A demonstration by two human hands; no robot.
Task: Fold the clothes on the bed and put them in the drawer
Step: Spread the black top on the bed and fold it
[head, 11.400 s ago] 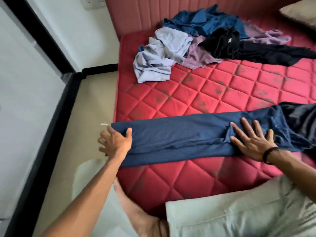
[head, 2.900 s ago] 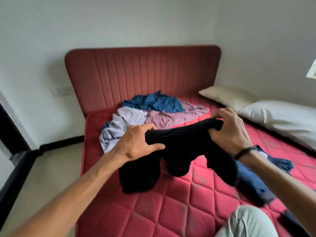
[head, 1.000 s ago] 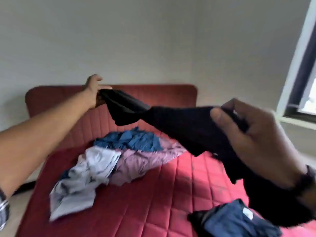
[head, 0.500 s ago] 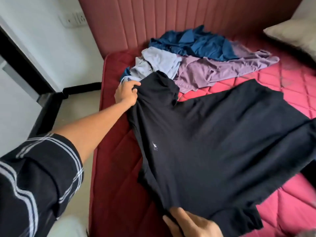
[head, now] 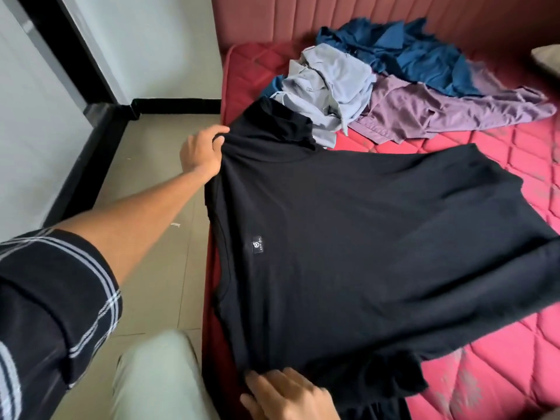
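Note:
A black t-shirt (head: 363,237) is spread out over the left part of the red quilted mattress (head: 497,374), its collar and small label toward the bed's left edge. My left hand (head: 203,153) grips one shoulder of it near the far sleeve. My right hand (head: 288,395) holds the other shoulder at the bottom of the view, fingers curled into the cloth. Behind the shirt lies a heap of unfolded clothes: a light blue shirt (head: 327,83), a purple shirt (head: 439,113) and a dark blue shirt (head: 406,53).
The red padded headboard (head: 333,16) runs along the back. Tiled floor (head: 151,207) lies left of the bed, bounded by a white wall with black skirting (head: 175,102). My knee in pale trousers (head: 157,377) is by the bed's edge. A pillow corner (head: 548,57) shows at far right.
The black t-shirt has come down from the air and now lies spread on the mattress. Both hands moved down with it and still hold its shoulders.

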